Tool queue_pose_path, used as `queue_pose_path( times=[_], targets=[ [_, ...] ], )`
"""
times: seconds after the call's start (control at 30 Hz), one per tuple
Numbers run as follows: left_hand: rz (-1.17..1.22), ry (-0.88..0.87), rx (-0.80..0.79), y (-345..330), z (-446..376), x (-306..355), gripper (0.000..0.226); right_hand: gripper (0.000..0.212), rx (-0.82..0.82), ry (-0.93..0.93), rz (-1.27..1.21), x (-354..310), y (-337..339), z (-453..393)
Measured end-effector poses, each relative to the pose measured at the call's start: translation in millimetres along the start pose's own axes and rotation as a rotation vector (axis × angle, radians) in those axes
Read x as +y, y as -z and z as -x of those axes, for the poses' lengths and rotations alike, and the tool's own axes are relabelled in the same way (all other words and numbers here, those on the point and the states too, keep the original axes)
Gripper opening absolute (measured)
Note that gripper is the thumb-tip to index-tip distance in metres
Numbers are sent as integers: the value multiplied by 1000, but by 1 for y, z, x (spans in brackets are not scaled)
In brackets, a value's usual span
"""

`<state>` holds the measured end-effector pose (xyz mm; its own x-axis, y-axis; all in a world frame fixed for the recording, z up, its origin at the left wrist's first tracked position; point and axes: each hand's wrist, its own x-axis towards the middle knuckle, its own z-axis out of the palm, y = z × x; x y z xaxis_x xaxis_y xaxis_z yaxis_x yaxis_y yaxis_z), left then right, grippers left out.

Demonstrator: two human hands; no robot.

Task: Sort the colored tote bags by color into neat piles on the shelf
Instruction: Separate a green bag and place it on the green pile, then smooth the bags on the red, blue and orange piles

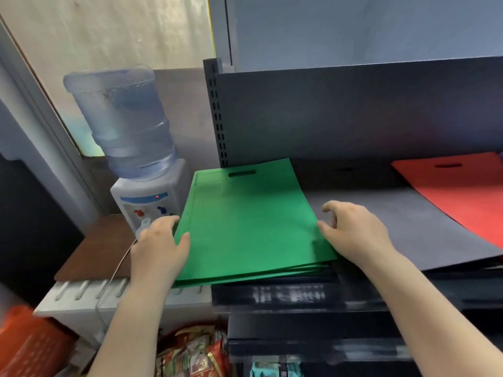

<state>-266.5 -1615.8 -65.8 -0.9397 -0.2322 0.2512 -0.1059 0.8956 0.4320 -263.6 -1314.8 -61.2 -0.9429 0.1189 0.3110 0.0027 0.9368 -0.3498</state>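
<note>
Both hands flank the green tote pile (pixel 245 224) on the shelf (pixel 353 110): the left hand (pixel 160 246) pinches its 9 o'clock edge, thumb on top; the right hand (pixel 353 229) touches the 3 o'clock edge, fingers loosely curled. Black bags (pixel 408 224) and red bags (pixel 462 191) lie toward 3 o'clock. Shelf-edge writing is blurred.

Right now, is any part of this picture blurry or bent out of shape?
In the head view, the shelf front below the green bags is smeared by motion blur, its label unreadable; both hands, left and right, look fairly sharp. The wide-angle lens bows the shelf post and tilts the water bottle.
</note>
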Motion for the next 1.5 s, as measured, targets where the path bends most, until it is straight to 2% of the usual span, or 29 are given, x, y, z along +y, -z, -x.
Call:
queue_pose_path(
  times=[0.2, 0.4, 0.57, 0.77, 1.0, 1.5],
  targets=[
    [-59, -403, 188, 10, 9, 104, 42, 31, 187, 173, 313, 29, 64, -6],
    [-220, -676, 186, -18, 48, 237, 45, 30, 212, 186, 495, 107, 141, 20],
    [-252, -843, 141, -63, 108, 350, 41, 29, 182, 102, 649, 200, 192, 64],
    [-179, -1010, 94, -115, 185, 471, 43, 30, 108, -80, 798, 318, 246, 122],
    [-84, -1232, 22, -160, 246, 598, 43, 43, 95, -366, 859, 432, 310, 176],
    [181, -1681, -80, -259, 359, 874, 41, 48, 76, -880, 982, 633, 408, 218]
  ],
)
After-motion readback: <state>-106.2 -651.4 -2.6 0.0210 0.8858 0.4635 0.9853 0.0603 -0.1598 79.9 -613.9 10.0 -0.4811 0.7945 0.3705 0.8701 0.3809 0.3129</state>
